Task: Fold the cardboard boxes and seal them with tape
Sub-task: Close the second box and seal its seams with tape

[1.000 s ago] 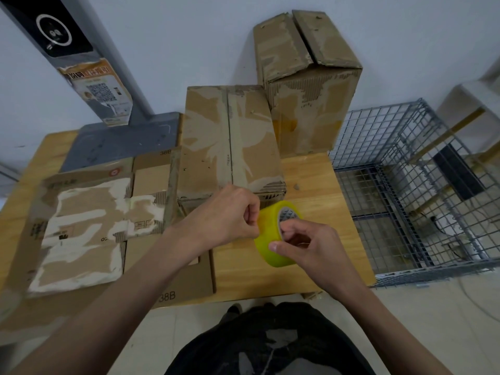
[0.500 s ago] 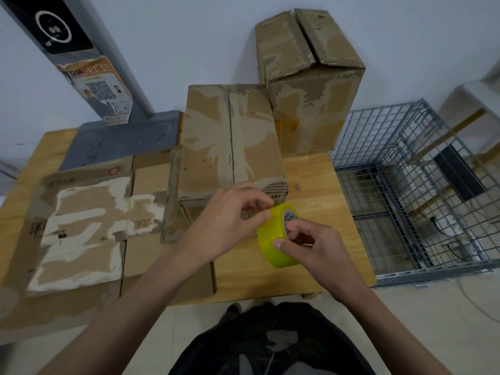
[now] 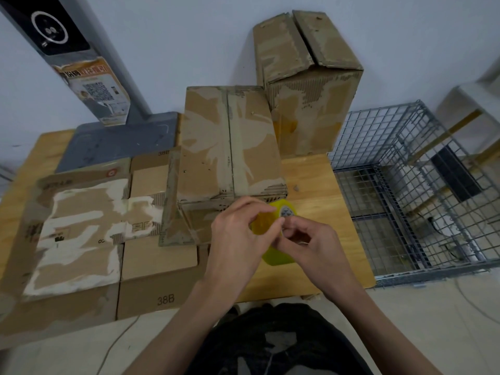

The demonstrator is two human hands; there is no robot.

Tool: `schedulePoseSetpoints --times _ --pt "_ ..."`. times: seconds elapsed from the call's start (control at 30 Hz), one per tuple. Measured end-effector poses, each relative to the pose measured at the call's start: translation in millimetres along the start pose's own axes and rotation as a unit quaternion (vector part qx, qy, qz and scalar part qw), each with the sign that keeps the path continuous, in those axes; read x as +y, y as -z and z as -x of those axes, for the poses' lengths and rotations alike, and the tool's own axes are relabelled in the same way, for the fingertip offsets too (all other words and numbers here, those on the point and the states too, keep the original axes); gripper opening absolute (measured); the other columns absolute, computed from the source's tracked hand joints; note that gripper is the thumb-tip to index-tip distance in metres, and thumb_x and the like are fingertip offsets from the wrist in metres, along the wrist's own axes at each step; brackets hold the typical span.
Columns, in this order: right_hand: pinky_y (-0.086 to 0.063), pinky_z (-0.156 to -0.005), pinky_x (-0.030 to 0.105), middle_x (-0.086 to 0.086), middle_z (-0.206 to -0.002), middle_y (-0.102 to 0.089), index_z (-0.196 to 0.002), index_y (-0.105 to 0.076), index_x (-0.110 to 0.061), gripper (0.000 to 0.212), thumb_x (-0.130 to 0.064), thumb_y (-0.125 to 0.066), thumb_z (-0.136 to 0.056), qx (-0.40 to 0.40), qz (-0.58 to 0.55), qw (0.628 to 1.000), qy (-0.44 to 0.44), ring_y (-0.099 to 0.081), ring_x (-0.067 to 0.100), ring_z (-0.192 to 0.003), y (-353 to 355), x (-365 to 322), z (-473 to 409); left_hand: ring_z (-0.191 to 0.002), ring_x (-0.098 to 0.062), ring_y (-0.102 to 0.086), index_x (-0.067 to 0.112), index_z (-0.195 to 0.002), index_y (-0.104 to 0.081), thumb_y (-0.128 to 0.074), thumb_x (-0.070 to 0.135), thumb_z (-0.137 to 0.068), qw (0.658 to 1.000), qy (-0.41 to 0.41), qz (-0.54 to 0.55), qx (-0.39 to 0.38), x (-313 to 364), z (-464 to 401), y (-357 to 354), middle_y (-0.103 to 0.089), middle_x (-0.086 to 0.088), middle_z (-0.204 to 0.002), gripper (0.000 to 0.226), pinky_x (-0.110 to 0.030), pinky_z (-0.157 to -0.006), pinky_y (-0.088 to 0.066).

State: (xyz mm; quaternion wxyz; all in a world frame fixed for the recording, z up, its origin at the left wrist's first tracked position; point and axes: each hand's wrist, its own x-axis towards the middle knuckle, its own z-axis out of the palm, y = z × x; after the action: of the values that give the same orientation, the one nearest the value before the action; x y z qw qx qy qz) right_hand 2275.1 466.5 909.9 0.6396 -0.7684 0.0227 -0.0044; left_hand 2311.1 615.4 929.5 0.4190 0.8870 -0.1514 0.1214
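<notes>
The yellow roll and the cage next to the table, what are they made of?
The tape roll looks like glossy, see-through yellow plastic film around a printed, probably cardboard, core. The wire cage looks like dull grey metal: thin straight bars crossing in a grid.

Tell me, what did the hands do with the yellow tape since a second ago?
The left hand slid right, over the top of the tape roll, its fingertips now meeting the right hand there. The right hand kept its grip on the roll. The boxes and table stayed put.
</notes>
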Motion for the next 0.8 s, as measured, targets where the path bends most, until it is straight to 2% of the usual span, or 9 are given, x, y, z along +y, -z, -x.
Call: schedulePoseSetpoints --times 0.07,0.13,0.37,0.6,0.8 --pt "-0.052 -0.069 0.051 0.009 -0.073 -0.068 -0.084 -0.074 -0.012 0.01 -0.021 -0.075 -0.089 0.001 0.004 1.0 0.001 -0.063 0.033 -0.074 -1.5 -0.9 -0.5 -0.087 -0.005 -0.067 0.017 -0.092 -0.077 -0.083 0.022 -0.08 1.0 0.001 -0.002 -0.002 -0.1 -0.5 1.0 -0.067 0.01 -0.093 0.014 -0.028 -0.078 -0.059" --pt "-0.053 -0.072 0.051 0.007 -0.074 -0.07 -0.088 -0.076 -0.013 0.005 -0.018 -0.075 -0.089 -0.002 0.004 1.0 -0.004 -0.066 0.03 -0.075 -2.5 -1.9 -0.8 -0.088 -0.005 -0.066 0.017 -0.091 -0.075 -0.081 0.02 -0.081 1.0 0.006 0.005 -0.008 0.1 -1.3 1.6 -0.065 0.012 -0.092 0.012 -0.029 -0.08 -0.059" --pt "-0.057 -0.071 0.037 -0.001 -0.076 -0.073 -0.091 -0.076 -0.016 0.011 -0.007 -0.072 -0.087 -0.015 -0.008 1.0 -0.012 -0.068 0.014 -0.074 -3.8 -8.6 -3.1 -0.09 -0.008 -0.064 0.021 -0.089 -0.069 -0.078 0.018 -0.078 1.0 0.019 0.003 0.005 4.9 -4.5 1.9 -0.063 0.012 -0.09 0.014 -0.033 -0.079 -0.056" --pt "-0.052 -0.067 0.033 0.001 -0.072 -0.068 -0.086 -0.074 -0.012 0.01 -0.002 -0.071 -0.085 -0.026 -0.02 0.999 -0.01 -0.061 0.01 -0.07 -5.7 -13.1 -3.5 -0.085 -0.006 -0.059 0.02 -0.084 -0.064 -0.079 0.013 -0.073 1.0 0.018 -0.015 -0.005 6.3 -11.4 6.0 -0.059 0.011 -0.087 0.02 -0.015 -0.073 -0.046" --pt "-0.05 -0.065 0.024 -0.006 -0.069 -0.067 -0.085 -0.074 -0.013 0.013 -0.001 -0.07 -0.085 -0.023 -0.03 0.999 -0.007 -0.06 0.004 -0.068 -5.7 -18.2 -6.2 -0.085 -0.005 -0.055 0.018 -0.083 -0.062 -0.076 0.008 -0.074 1.0 0.003 -0.007 0.007 8.8 -12.7 6.6 -0.057 0.01 -0.087 0.019 -0.01 -0.074 -0.039"
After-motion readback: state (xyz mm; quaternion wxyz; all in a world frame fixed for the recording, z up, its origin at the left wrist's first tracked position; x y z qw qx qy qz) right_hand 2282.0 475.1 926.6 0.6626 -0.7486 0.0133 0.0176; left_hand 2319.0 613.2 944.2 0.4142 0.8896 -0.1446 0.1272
